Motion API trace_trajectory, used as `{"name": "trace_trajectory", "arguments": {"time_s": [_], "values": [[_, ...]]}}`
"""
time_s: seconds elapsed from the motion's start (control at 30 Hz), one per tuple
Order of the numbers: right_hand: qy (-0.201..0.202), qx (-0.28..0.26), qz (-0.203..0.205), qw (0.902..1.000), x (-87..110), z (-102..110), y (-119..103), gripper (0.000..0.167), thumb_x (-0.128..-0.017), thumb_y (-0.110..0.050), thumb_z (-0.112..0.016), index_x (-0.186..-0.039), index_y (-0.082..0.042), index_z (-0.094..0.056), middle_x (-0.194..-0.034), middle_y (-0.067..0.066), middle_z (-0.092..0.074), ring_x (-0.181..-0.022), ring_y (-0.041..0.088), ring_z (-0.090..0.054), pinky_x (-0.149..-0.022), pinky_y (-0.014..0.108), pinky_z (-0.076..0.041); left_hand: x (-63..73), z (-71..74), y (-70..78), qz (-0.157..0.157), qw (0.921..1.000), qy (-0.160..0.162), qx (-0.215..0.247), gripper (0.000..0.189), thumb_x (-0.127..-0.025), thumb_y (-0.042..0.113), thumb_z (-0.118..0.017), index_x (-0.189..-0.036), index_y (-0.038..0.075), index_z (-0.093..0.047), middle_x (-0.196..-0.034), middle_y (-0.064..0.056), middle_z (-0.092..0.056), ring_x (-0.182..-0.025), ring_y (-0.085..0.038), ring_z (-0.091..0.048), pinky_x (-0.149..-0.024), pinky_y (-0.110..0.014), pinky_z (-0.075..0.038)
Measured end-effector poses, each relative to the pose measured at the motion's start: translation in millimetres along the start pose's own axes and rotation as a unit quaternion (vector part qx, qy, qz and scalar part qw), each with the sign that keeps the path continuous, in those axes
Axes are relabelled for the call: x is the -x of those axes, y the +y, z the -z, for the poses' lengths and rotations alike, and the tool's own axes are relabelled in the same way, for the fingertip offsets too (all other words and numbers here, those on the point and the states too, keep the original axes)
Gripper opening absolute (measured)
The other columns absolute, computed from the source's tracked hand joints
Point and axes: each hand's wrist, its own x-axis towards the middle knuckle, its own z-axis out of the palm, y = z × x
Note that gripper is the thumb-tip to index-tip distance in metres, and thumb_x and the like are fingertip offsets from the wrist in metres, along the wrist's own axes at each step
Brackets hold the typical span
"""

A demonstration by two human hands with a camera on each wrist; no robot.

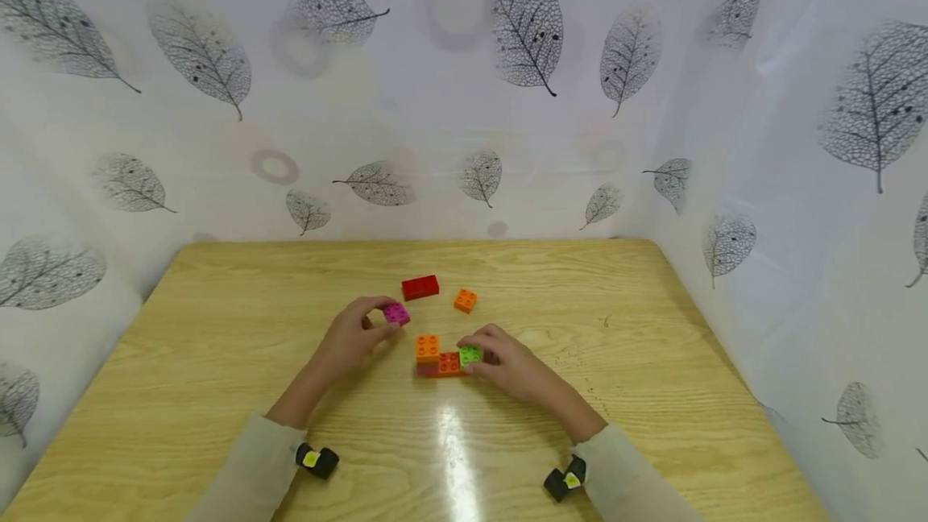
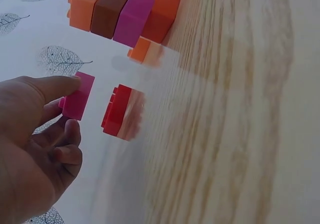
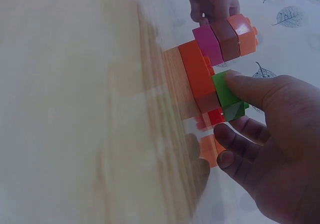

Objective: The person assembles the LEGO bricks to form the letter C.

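My left hand (image 1: pixel 354 341) pinches a magenta square brick (image 1: pixel 396 313) between thumb and fingers, to the left of a small brick build. My right hand (image 1: pixel 513 365) holds a light green brick (image 1: pixel 470 355) by its sides at the right end of the build's long orange-red base brick (image 1: pixel 449 364). On the base's left end rises a stack: a magenta brick (image 2: pixel 134 19) at the bottom, a brown brick (image 2: pixel 111 9) over it, and an orange brick (image 1: pixel 428 347) on top. In the right wrist view the green brick (image 3: pixel 229 96) sits right against the base's studs.
Behind the build lie a red oblong brick (image 1: pixel 420 287) and a small orange brick (image 1: pixel 466 300), both loose on the wooden table (image 1: pixel 217 329). A white leaf-patterned cloth (image 1: pixel 435 103) hangs along the table's back and sides. Each wrist wears a small black camera (image 1: pixel 316 460).
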Motion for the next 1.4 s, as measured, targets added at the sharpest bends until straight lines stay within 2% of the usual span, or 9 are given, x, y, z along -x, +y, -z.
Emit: {"name": "trace_trajectory", "arguments": {"time_s": [0.17, 0.33, 0.6, 0.9, 1.17, 1.4], "values": [[0.001, -0.001, 0.001, 1.0000, 0.2, 0.6, -0.5, 0.039, -0.100, -0.028, -0.064, -0.138, -0.018, -0.060, -0.119, -0.007, -0.053, -0.086, 0.012, -0.051, -0.073, 0.027, -0.049, 7.0, 0.7, 7.0, -0.034, 0.9994, -0.001, 0.009, 0.041, -0.096, 0.027, -0.070, -0.135, 0.016, -0.062, -0.129, -0.008, -0.060, -0.079, -0.019, -0.051, -0.064, -0.027, -0.047], [0.003, 0.000, 0.001, 1.0000, -0.1, 0.4, -0.9, 0.039, -0.100, -0.028, -0.065, -0.137, -0.018, -0.061, -0.118, -0.007, -0.053, -0.086, 0.011, -0.051, -0.073, 0.026, -0.049, 13.3, 2.3, 15.1, -0.054, 0.9984, -0.004, 0.018, 0.041, -0.097, 0.028, -0.070, -0.135, 0.016, -0.062, -0.129, -0.009, -0.060, -0.079, -0.019, -0.052, -0.064, -0.027, -0.047], [0.006, -0.003, -0.005, 1.0000, 0.8, -0.2, -1.0, 0.039, -0.100, -0.030, -0.064, -0.137, -0.019, -0.061, -0.117, -0.008, -0.053, -0.087, 0.012, -0.051, -0.074, 0.027, -0.049, 19.8, 3.3, 28.2, -0.052, 0.9978, -0.009, 0.040, 0.041, -0.096, 0.031, -0.071, -0.133, 0.019, -0.061, -0.126, -0.005, -0.059, -0.081, -0.022, -0.053, -0.057, -0.028, -0.047], [0.005, -0.005, -0.003, 1.0000, 0.4, -0.8, -0.8, 0.038, -0.100, -0.030, -0.064, -0.136, -0.019, -0.061, -0.117, -0.007, -0.053, -0.087, 0.012, -0.051, -0.074, 0.027, -0.049, 26.5, -0.4, 42.1, -0.066, 0.9966, -0.031, 0.037, 0.040, -0.095, 0.029, -0.071, -0.133, 0.022, -0.061, -0.129, -0.002, -0.060, -0.087, -0.022, -0.054, -0.064, -0.028, -0.050], [0.005, -0.004, -0.002, 1.0000, 0.0, -1.3, 1.6, 0.038, -0.100, -0.033, -0.063, -0.136, -0.019, -0.062, -0.119, -0.007, -0.053, -0.086, 0.012, -0.051, -0.073, 0.027, -0.049, 29.9, -3.5, 47.2, -0.085, 0.9944, -0.052, 0.033, 0.037, -0.095, 0.027, -0.072, -0.131, 0.024, -0.063, -0.122, 0.002, -0.061, -0.087, -0.021, -0.054, -0.065, -0.027, -0.050], [0.006, -0.006, -0.004, 1.0000, -0.2, -1.8, 2.4, 0.038, -0.100, -0.034, -0.064, -0.136, -0.020, -0.062, -0.119, -0.008, -0.053, -0.087, 0.012, -0.051, -0.073, 0.027, -0.050, 29.8, -5.7, 48.6, -0.087, 0.9935, -0.068, 0.027, 0.037, -0.096, 0.023, -0.071, -0.132, 0.023, -0.063, -0.122, 0.003, -0.062, -0.087, -0.019, -0.053, -0.066, -0.027, -0.049]]}}
